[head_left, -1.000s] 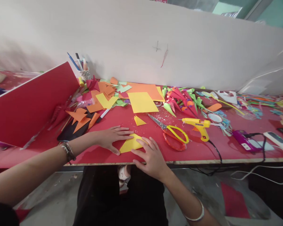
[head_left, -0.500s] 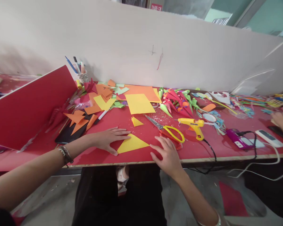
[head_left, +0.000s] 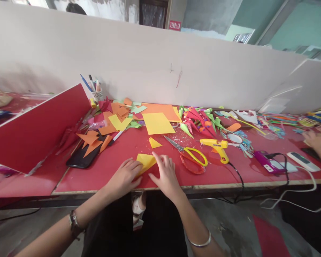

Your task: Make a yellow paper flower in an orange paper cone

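Note:
A folded piece of yellow paper (head_left: 146, 161) lies on the red table near its front edge. My left hand (head_left: 125, 177) holds its left side, fingers bent over the paper and the thumb below. On the other side, my right hand (head_left: 166, 176) touches the paper's right edge with a stretched index finger, its thumb spread apart. Just beyond are a small folded yellow piece (head_left: 155, 143) and a square yellow sheet (head_left: 159, 124). Scissors (head_left: 188, 150) with yellow and red handles lie right of my right hand.
A yellow glue gun (head_left: 216, 146) with a black cord lies to the right, near a purple power strip (head_left: 267, 162). Paper cones (head_left: 199, 119) are heaped behind. Orange scraps rest on a black phone (head_left: 81, 157) beside a red board (head_left: 42, 132). Another person's hand (head_left: 317, 139) is far right.
Both hands have come closer together over the yellow paper. The paper was a flat triangle and is now folded smaller. My left hand's spread fingers have bent over it.

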Demonstrator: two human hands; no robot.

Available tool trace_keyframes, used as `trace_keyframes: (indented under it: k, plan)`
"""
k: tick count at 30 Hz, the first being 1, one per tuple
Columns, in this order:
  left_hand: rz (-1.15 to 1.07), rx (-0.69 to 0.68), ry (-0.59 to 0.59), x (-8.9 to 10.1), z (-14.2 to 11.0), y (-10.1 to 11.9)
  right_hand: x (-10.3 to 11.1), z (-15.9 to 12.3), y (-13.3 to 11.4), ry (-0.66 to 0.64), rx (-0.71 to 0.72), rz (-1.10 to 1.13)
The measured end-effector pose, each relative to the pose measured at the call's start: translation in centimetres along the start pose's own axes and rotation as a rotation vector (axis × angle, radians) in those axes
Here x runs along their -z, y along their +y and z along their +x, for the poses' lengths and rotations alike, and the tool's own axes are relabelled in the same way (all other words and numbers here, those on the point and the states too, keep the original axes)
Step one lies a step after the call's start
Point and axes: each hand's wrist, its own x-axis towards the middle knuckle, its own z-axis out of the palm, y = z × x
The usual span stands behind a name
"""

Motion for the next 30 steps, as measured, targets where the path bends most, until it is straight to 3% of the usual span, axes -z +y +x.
trace_keyframes:
  k: [5, 8, 12, 17, 21, 30]
  plan:
    - [0.25, -0.029, -0.014, 0.4, 0.6, 1.9, 0.2, -0.2, -0.2, 0.041, 0.004, 0.227]
    - [0.292, -0.06, -0.036, 0.8, 0.8, 2.6, 0.2, -0.3, 0.2, 0.052, 0.01, 0.381]
    - [0.116, 0.001, -0.054, 2.0, 0.6, 2.3, 0.8, -0.1, 0.8, -0.001, 0.064, 0.523]
    - [-0.143, -0.051, -0.149, 4.3, -1.0, -0.4, 2.4, 0.5, 1.4, -0.09, 0.122, 0.629]
    - [-0.233, -0.045, -0.206, 4.8, -2.2, -1.8, 3.0, 0.9, 1.8, -0.098, 0.109, 0.7]
    - [-0.687, 0.202, 0.208, 2.0, -1.4, -2.0, 0.4, 1.2, 2.6, 0.007, -0.095, 1.189]
